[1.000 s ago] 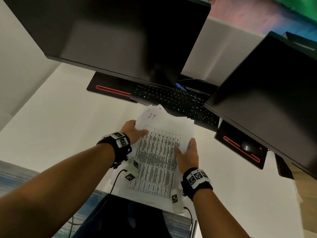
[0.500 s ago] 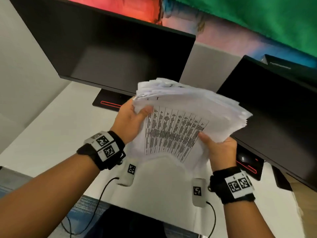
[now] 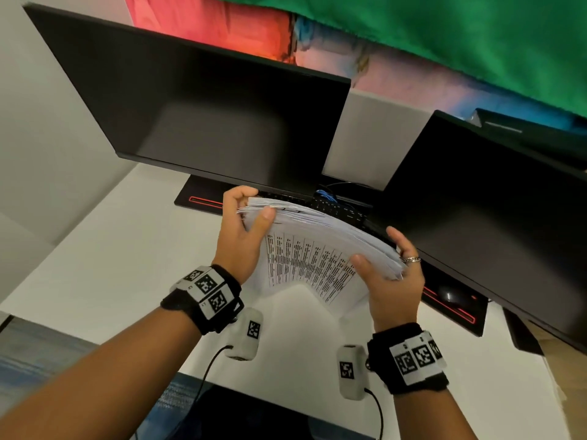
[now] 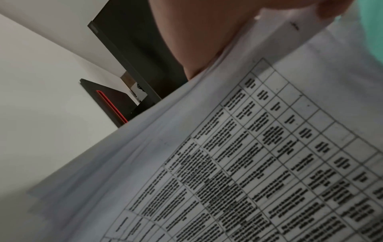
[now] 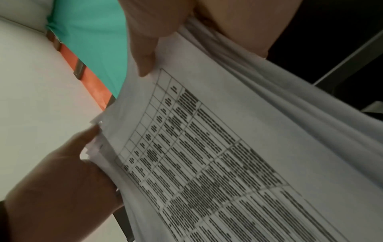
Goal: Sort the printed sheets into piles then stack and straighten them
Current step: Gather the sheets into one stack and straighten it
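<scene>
With our left hand [image 3: 243, 231] and right hand [image 3: 392, 277] clamped on the two ends of the thick white stack of printed paper sheets [image 3: 313, 249] above the white table [image 3: 95, 258], uneven edges may slip and fan out if we loosen.

paper stack close up

the stack of sheets [image 4: 238, 163] fills the lower right, its top page a blurred printed grid. the left hand [image 4: 203, 36] holds its upper edge. behind it, a dark monitor [image 4: 132, 54] and a black base with a red stripe [image 4: 107, 101] stand on the white tabletop [image 4: 45, 106].
</scene>
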`<state>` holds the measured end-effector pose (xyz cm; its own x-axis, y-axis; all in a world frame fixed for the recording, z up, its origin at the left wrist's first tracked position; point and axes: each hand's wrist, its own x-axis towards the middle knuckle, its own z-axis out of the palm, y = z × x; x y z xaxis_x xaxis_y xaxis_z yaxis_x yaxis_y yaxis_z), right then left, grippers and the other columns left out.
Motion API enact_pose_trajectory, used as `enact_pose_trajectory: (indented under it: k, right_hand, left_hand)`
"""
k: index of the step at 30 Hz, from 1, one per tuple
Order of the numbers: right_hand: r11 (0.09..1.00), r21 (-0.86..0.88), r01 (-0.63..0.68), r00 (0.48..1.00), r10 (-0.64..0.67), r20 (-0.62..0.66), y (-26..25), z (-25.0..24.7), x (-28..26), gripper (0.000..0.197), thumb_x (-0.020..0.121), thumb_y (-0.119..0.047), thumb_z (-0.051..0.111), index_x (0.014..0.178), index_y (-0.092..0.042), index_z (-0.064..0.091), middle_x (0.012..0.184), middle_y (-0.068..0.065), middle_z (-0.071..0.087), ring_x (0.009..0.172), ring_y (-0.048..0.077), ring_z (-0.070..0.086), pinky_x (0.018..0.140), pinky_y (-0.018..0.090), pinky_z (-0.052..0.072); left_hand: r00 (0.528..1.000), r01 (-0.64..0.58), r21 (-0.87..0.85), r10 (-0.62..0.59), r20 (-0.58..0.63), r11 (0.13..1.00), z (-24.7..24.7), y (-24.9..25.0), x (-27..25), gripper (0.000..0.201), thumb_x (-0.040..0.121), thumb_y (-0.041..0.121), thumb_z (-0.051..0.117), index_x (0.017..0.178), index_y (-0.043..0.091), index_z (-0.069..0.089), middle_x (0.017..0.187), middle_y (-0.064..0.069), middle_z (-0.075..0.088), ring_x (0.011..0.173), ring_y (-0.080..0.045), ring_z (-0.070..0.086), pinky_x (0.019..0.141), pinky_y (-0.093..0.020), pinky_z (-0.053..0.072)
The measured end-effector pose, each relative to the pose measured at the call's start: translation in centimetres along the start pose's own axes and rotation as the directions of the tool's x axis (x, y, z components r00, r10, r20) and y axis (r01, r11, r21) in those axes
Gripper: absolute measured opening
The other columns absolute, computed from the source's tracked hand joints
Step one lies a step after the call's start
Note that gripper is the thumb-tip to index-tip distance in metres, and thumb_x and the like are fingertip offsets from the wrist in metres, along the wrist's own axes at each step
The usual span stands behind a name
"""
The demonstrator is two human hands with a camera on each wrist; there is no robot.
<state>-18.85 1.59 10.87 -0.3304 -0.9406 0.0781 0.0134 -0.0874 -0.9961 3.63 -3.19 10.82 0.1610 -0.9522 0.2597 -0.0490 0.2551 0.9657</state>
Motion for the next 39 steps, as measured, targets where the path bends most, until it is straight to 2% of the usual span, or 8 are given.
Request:
enact_pose_trajectory:
  k: [4, 10, 15, 19, 24, 29, 34, 39]
  right_hand:
    - [0.992, 0.042, 0.116, 0.993, -0.115, -0.036, -0.8, 0.7, 0.3, 0.050, 0.079, 0.002, 0.075, 0.125, -0.008, 0.057, 0.107, 0.003, 0.070, 0.095, 0.017, 0.072, 0.075, 0.025, 0.060]
    - [0.980, -0.024, 0.197, 0.977, -0.199, -0.082, -1.0, 1.6, 0.2, 0.025, 0.089, -0.002, 0.067, 0.102, -0.023, 0.067, 0.106, 0.000, 0.071, 0.093, 0.012, 0.072, 0.070, 0.023, 0.060]
    - [0.981, -0.005, 0.194, 0.977, -0.193, -0.091, -0.8, 2.0, 0.1, 0.025, 0.090, -0.001, 0.065, 0.106, -0.020, 0.065, 0.109, 0.001, 0.070, 0.095, 0.012, 0.071, 0.070, 0.021, 0.059]
    - [0.982, -0.003, 0.190, 0.971, -0.189, -0.150, -0.6, 2.6, 0.3, 0.017, 0.091, -0.003, 0.065, 0.106, -0.010, 0.066, 0.103, 0.000, 0.070, 0.089, 0.010, 0.072, 0.066, 0.021, 0.058]
    - [0.980, -0.018, 0.196, 0.956, -0.195, -0.220, -0.8, 2.9, 0.4, 0.028, 0.085, -0.031, 0.061, 0.105, -0.012, 0.068, 0.102, -0.001, 0.072, 0.089, 0.012, 0.071, 0.066, 0.021, 0.058]
    - [0.971, -0.107, 0.214, 0.931, -0.236, -0.279, -0.8, 3.3, 0.7, 0.019, 0.090, -0.025, 0.057, 0.097, -0.016, 0.073, 0.093, -0.004, 0.073, 0.086, 0.020, 0.071, 0.069, 0.032, 0.060]
    - [0.981, -0.028, 0.190, 0.936, -0.190, -0.296, -0.6, 3.2, 0.5, 0.020, 0.096, -0.002, 0.052, 0.101, -0.014, 0.067, 0.098, 0.002, 0.072, 0.081, 0.002, 0.068, 0.064, 0.013, 0.053]
    - [0.984, 0.077, 0.160, 0.960, -0.137, -0.246, -0.4, 3.1, 0.1, 0.038, 0.081, -0.031, 0.064, 0.113, -0.013, 0.058, 0.102, 0.001, 0.070, 0.090, 0.008, 0.069, 0.077, 0.026, 0.059]
  left_hand:
    - [0.993, -0.064, 0.030, 0.066, -0.093, 0.997, 0.6, 0.7, 0.6, 0.038, 0.090, 0.030, 0.058, 0.120, 0.011, 0.045, 0.101, 0.000, 0.049, 0.093, -0.002, 0.054, 0.085, -0.020, 0.046]
    - [0.955, -0.287, 0.250, 0.296, 0.001, 0.925, 0.7, 1.5, 1.4, 0.012, 0.093, 0.011, 0.064, 0.103, 0.011, 0.069, 0.105, -0.006, 0.061, 0.100, -0.014, 0.059, 0.091, -0.018, 0.045]
    - [0.980, -0.091, 0.100, 0.107, -0.167, 0.991, 0.2, 1.3, 2.3, 0.009, 0.095, 0.012, 0.060, 0.093, 0.017, 0.066, 0.095, 0.000, 0.066, 0.090, -0.009, 0.061, 0.083, -0.026, 0.049]
    - [0.985, -0.112, 0.084, 0.121, -0.120, 0.990, 0.9, 2.2, 2.3, 0.015, 0.093, 0.009, 0.064, 0.107, 0.011, 0.058, 0.091, 0.006, 0.063, 0.085, -0.001, 0.060, 0.081, -0.016, 0.046]
    - [0.973, -0.054, 0.062, 0.066, -0.220, 0.997, 1.2, 1.9, 3.2, 0.007, 0.094, 0.010, 0.061, 0.100, 0.013, 0.063, 0.090, 0.006, 0.065, 0.087, -0.005, 0.062, 0.082, -0.022, 0.049]
    - [0.984, -0.144, 0.164, 0.158, -0.078, 0.976, 0.8, 1.7, 3.0, 0.012, 0.090, 0.017, 0.070, 0.100, 0.012, 0.067, 0.096, 0.002, 0.066, 0.091, -0.005, 0.062, 0.084, -0.019, 0.050]
    - [0.977, -0.214, 0.201, 0.214, 0.025, 0.956, 0.1, 1.4, 3.2, 0.005, 0.091, 0.011, 0.068, 0.095, 0.010, 0.071, 0.096, -0.001, 0.068, 0.094, -0.009, 0.064, 0.087, -0.018, 0.049]
    - [0.988, -0.051, 0.146, 0.071, -0.135, 0.988, 0.2, 1.2, 3.4, 0.008, 0.094, 0.014, 0.062, 0.090, 0.014, 0.070, 0.092, -0.003, 0.071, 0.086, -0.008, 0.064, 0.078, -0.023, 0.053]
